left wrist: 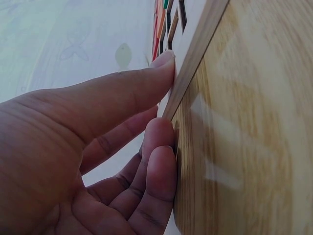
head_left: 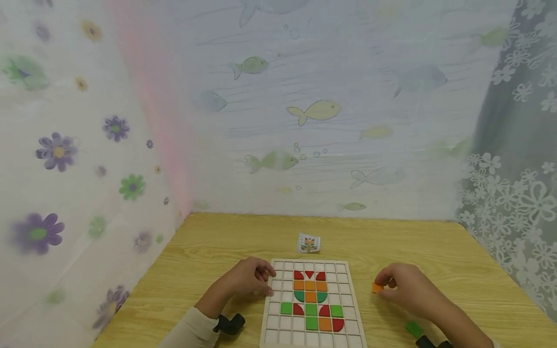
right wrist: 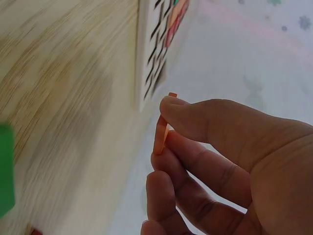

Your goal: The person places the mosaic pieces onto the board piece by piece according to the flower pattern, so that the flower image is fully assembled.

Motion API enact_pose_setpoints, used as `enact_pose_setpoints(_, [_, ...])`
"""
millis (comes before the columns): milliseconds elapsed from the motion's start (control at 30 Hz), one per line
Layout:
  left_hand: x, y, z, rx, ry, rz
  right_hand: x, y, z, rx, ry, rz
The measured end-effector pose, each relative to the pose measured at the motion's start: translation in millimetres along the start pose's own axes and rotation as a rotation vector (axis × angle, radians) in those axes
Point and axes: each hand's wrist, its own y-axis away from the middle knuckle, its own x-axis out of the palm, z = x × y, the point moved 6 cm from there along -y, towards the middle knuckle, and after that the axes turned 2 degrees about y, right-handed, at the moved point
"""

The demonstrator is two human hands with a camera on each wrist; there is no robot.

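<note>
A pale wooden grid board (head_left: 285, 337) lies on the table, many of its squares filled with red, orange, green and teal tiles. My left hand (head_left: 250, 279) holds the board's left edge. In the left wrist view its thumb (left wrist: 159, 66) lies on the board's rim (left wrist: 195, 51), with curled fingertips at the side near the tabletop. To the right of the board, apart from it, my right hand (head_left: 404, 290) pinches a thin orange tile (right wrist: 160, 134) between thumb and fingers. The tile looks square in the head view and edge-on in the right wrist view.
Behind the board, a small card (head_left: 309, 243) shows a coloured grid pattern. A green block (head_left: 415, 329) lies by my right wrist. The wooden table (head_left: 226, 237) meets a fish-print curtain (head_left: 317, 193) at the back and a flowered one (head_left: 87, 193) at left.
</note>
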Motion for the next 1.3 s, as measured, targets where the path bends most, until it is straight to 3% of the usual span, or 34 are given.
enact_pose_setpoints(333, [-0.1,0.3,2.0,-0.006,0.008,0.005,11,-3.9,36,-0.120,0.024,0.003])
enact_pose_setpoints(800, [0.2,-0.8,4.4,0.000,-0.024,0.000,23,-5.2,75,-0.202,-0.002,0.001])
enact_pose_setpoints(1300, [-0.2,-0.3,6.8,0.013,0.008,0.019,43,-19.2,109,-0.314,-0.038,0.046])
